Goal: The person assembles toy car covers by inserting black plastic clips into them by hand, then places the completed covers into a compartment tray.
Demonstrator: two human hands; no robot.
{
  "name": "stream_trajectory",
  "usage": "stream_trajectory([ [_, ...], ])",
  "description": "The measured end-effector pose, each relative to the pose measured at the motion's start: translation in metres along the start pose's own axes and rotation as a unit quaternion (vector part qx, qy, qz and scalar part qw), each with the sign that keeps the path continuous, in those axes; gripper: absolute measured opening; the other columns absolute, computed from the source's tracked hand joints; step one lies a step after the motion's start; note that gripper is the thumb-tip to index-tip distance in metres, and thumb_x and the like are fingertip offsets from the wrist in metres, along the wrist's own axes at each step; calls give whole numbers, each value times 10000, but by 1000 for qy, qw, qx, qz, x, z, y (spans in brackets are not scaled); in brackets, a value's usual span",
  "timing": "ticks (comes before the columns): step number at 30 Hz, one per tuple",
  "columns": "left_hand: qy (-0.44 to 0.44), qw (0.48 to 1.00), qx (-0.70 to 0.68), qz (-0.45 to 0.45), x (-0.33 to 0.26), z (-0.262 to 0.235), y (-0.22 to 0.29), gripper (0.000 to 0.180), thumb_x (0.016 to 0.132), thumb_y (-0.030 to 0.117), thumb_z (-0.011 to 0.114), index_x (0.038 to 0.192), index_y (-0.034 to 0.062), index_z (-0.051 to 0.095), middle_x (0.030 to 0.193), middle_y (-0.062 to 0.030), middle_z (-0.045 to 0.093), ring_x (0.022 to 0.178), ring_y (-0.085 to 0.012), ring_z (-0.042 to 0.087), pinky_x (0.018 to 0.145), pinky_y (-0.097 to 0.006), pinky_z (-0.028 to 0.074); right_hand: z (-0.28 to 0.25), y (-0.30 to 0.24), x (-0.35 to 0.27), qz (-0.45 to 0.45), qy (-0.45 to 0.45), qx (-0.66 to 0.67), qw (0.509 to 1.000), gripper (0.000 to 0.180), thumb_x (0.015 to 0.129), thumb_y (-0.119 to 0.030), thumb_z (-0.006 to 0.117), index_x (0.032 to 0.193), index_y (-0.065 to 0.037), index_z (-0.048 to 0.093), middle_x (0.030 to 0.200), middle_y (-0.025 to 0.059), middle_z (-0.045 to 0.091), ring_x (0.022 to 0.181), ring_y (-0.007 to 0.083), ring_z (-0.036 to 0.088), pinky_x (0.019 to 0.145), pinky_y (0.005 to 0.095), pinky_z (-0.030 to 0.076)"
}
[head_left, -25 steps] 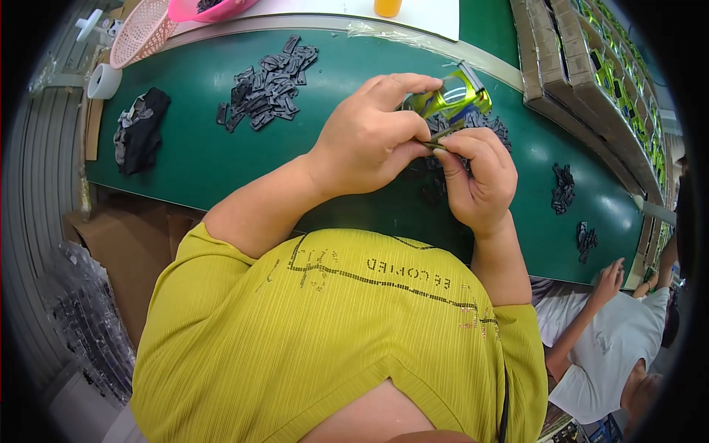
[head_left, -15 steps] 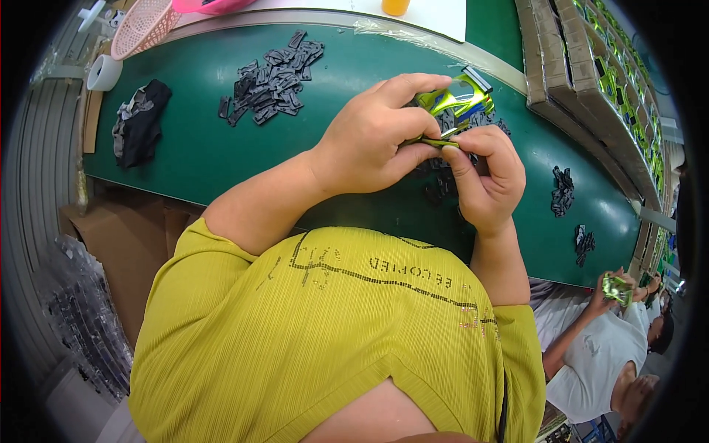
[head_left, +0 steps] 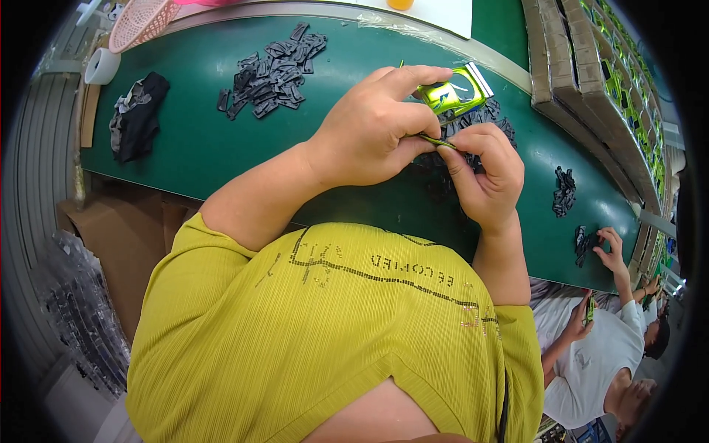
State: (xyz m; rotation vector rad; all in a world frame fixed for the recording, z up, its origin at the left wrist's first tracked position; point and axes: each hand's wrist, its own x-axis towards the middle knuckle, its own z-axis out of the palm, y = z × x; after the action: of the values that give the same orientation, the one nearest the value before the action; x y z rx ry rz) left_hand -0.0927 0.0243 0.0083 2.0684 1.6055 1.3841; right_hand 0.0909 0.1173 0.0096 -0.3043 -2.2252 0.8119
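My left hand [head_left: 377,125] is closed around a shiny lime-green plastic shell [head_left: 452,96] with an opening in it and blue markings. The shell tilts upward past my fingers, above the table. Below it, a thin dark strip with a green edge [head_left: 437,141] runs between the fingertips of both hands. My right hand [head_left: 489,173] pinches the right end of this strip between thumb and forefinger. Whether the strip belongs to the shell is hidden by my fingers. Small black plastic parts [head_left: 502,122] lie in a pile beneath and behind my hands.
On the green table [head_left: 192,166] lie a large heap of black parts [head_left: 277,74], a dark cloth [head_left: 140,122] and smaller piles [head_left: 564,192] at right. Cardboard trays [head_left: 591,96] of green shells stand along the right. A co-worker's hand [head_left: 611,249] reaches over the table's right end.
The shell has turned in my left hand, showing more of its bright surface. My fingers stay pinched together. The co-worker's hand has reached toward the small pile at right.
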Motion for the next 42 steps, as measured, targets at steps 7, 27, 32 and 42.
stream_trajectory([
  [7, -5, 999, -9, -42, -2, 3, 2, 159, 655, 27, 785, 767, 58, 678, 1263, -120, 619, 1053, -305, 607, 852, -356, 504, 1, 3, -1, 35, -29, 14, 999, 153, 725, 29, 748, 813, -5, 628, 746, 110, 607, 625, 229, 590, 550, 296, 463],
  [27, 0, 1000, -8, -22, 0, 0, 0, 173, 641, 6, 787, 770, 53, 682, 1248, -107, 632, 1015, -286, 618, 821, -343, 512, -5, -2, -3, 159, -13, 89, 983, 133, 760, 35, 737, 843, -1, 639, 782, 91, 627, 679, 167, 616, 590, 255, 478],
  [32, -1, 1000, -5, -8, 1, 2, 0, 171, 644, 19, 793, 771, 57, 684, 1244, -107, 632, 967, -282, 617, 798, -340, 507, -5, 5, -1, 21, -19, 41, 999, 148, 747, 57, 730, 850, 2, 638, 791, 115, 634, 677, 205, 621, 586, 271, 490],
  [42, -4, 1000, -12, -2, 0, 3, 2, 156, 662, 22, 782, 789, 65, 701, 1226, -111, 637, 982, -280, 624, 799, -343, 510, -5, -1, 1, 16, -39, 30, 999, 154, 742, 61, 719, 851, 2, 628, 785, 113, 634, 652, 228, 613, 563, 291, 485],
])
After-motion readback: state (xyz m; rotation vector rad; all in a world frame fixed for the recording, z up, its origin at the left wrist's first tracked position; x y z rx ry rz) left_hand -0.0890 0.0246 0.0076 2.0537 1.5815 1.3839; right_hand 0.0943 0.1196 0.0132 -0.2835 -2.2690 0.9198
